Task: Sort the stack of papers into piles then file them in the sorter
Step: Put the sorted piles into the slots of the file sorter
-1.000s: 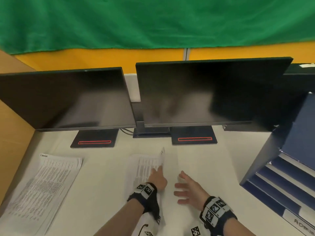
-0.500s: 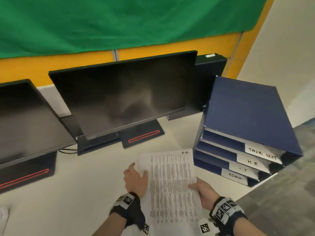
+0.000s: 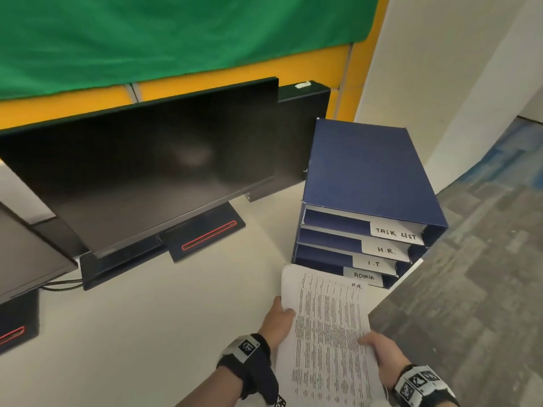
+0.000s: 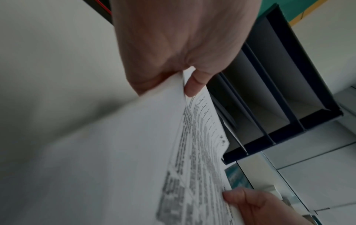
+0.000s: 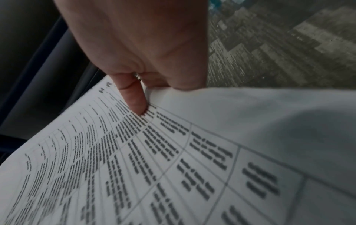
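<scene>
A stack of printed papers [image 3: 326,333] marked "H.R." at its top corner is held above the white desk [image 3: 164,333]. My left hand [image 3: 279,318] pinches its left edge, thumb on top [image 4: 194,85]. My right hand [image 3: 379,348] pinches the right edge, thumb [image 5: 134,97] pressed on the print [image 5: 134,152]. The papers' far edge lies just in front of the blue sorter [image 3: 361,183], whose shelves bear labels TASK LIST [image 3: 395,233], H.R. [image 3: 386,250], I.T and ADMIN. In the left wrist view the sorter's shelves [image 4: 269,106] show open beyond the paper [image 4: 134,152].
A black monitor [image 3: 152,171] on a stand fills the desk's back, with a second monitor [image 3: 26,259] at the left edge. The desk's right edge [image 3: 393,292] runs beside the sorter, with grey carpet [image 3: 470,274] below. A green cloth [image 3: 176,36] hangs behind.
One second ago both hands were over a sheet on the desk between the monitors. Since then they have taken up the H.R. papers and carried them right, close to the sorter; the view has turned right.
</scene>
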Motion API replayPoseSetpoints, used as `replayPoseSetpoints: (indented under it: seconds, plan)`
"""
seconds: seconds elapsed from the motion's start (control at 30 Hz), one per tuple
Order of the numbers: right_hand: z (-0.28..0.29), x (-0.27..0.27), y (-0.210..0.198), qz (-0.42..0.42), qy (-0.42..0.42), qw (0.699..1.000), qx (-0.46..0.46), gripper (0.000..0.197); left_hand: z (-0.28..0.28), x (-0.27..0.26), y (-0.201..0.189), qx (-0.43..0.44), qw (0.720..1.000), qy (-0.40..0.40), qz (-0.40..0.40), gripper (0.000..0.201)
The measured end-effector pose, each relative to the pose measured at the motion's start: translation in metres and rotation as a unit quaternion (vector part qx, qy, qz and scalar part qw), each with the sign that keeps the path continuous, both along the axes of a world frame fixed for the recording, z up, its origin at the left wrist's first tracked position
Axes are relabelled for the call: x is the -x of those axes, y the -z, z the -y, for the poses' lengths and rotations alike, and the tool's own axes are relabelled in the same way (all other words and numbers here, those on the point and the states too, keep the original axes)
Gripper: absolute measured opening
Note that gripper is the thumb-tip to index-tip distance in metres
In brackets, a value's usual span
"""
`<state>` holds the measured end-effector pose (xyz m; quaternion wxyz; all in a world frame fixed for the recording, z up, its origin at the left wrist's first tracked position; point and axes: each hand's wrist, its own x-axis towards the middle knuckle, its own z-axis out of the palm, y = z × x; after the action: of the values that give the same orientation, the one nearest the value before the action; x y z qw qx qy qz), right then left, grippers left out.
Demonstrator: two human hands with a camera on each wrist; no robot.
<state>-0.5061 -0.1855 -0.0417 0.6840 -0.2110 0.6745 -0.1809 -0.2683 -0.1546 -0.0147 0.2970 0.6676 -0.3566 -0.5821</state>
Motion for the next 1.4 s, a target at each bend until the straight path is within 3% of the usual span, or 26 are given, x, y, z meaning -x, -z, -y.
replayPoseSetpoints:
  seconds: [0.1, 0.27, 0.4, 0.53, 0.7, 0.83, 0.93, 1.07, 1.2, 1.3, 1.4]
  plan:
    - [0.001, 0.006, -0.008, 0.002, -0.018, 1.000, -0.003, 0.035, 0.000, 0.001, -0.003, 0.015, 1.000, 0.010, -0.004, 0.038]
    - [0.013, 0.016, -0.036, 0.087, 0.011, 0.994, 0.067, 0.048, -0.002, 0.006, -0.036, 0.130, 0.991, 0.039, -0.012, 0.042]
    - [0.026, 0.025, -0.059, 0.123, 0.032, 0.983, 0.131, 0.032, 0.008, 0.012, -0.057, 0.173, 0.984, 0.017, -0.050, 0.039]
    - [0.034, 0.032, -0.081, 0.152, 0.027, 0.976, 0.156, 0.029, 0.031, 0.015, -0.075, 0.146, 0.988, 0.020, -0.057, 0.039]
    - [0.029, 0.038, -0.079, 0.146, 0.034, 0.978, 0.145, 0.028, 0.040, 0.017, -0.082, 0.074, 0.994, 0.067, -0.046, 0.037]
    - [0.041, 0.042, -0.082, 0.114, 0.067, 0.978, 0.163, 0.027, 0.032, 0.016, -0.080, 0.048, 0.991, 0.049, -0.114, 0.033]
    - [0.069, 0.042, -0.102, 0.115, 0.068, 0.973, 0.190, 0.026, 0.028, 0.013, -0.080, 0.032, 0.984, 0.041, -0.170, 0.044]
    - [0.103, 0.033, -0.122, 0.170, 0.048, 0.967, 0.184, 0.033, 0.022, 0.013, -0.088, 0.044, 0.984, 0.053, -0.163, 0.025]
    - [0.075, 0.037, -0.119, 0.285, 0.072, 0.941, 0.171, 0.060, 0.037, 0.017, -0.088, 0.097, 0.987, -0.033, -0.121, 0.031]
    - [0.028, 0.028, -0.107, 0.336, 0.010, 0.936, 0.101, 0.057, 0.051, 0.025, -0.087, 0.103, 0.986, -0.067, -0.113, 0.032]
    - [0.016, -0.004, -0.109, 0.319, -0.023, 0.945, 0.062, 0.049, 0.060, 0.032, -0.086, 0.101, 0.988, -0.059, -0.105, 0.031]
